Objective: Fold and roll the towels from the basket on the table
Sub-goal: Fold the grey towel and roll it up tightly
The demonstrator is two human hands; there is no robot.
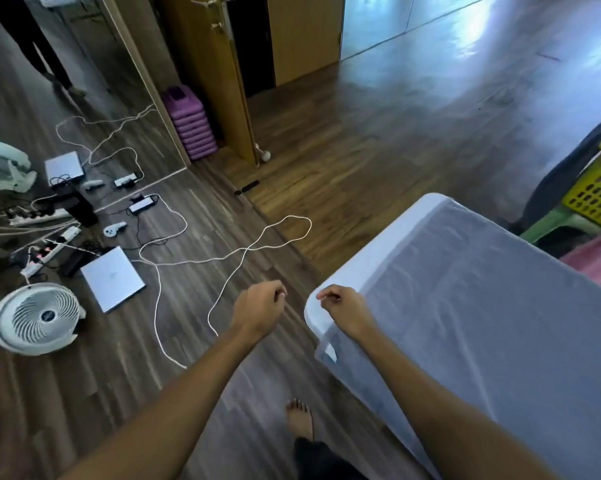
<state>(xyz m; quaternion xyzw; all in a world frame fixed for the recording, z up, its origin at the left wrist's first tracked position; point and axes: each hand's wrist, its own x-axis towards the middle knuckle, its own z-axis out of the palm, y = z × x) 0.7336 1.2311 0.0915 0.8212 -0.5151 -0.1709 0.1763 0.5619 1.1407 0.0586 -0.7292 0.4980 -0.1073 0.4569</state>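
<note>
The right hand (342, 304) hangs just over the near corner of the worktop (482, 323), its fingers curled in toward the thumb with nothing visible in them; the left hand (259, 306) is level with it and just to its left, out over the floor (361, 150), curled the same way and, as far as can be seen, holding nothing either; both palms face away, so a very thin thing pinched there cannot be ruled out.

The hands are raised together and close to each other, which reads to me as a pause between steps rather than a grip; no towel is in hand yet, so the task looks barely begun.

A pale sheet lies smooth over the worktop to the right of the right hand, probably to give a clean, flat surface for folding; the yellow basket (595, 194) is well apart, far to the right of that hand at the frame edge, with a dark towel (552, 181) draped over its rim, likely left hanging for an easy grab; a pink cloth (595, 261) lies nearer than the basket, whether on the worktop I cannot tell.

Left of the left hand a white cable (223, 258) loops over the floor; a bare foot (301, 419) stands below both hands, so the cable is a trip risk.
</note>
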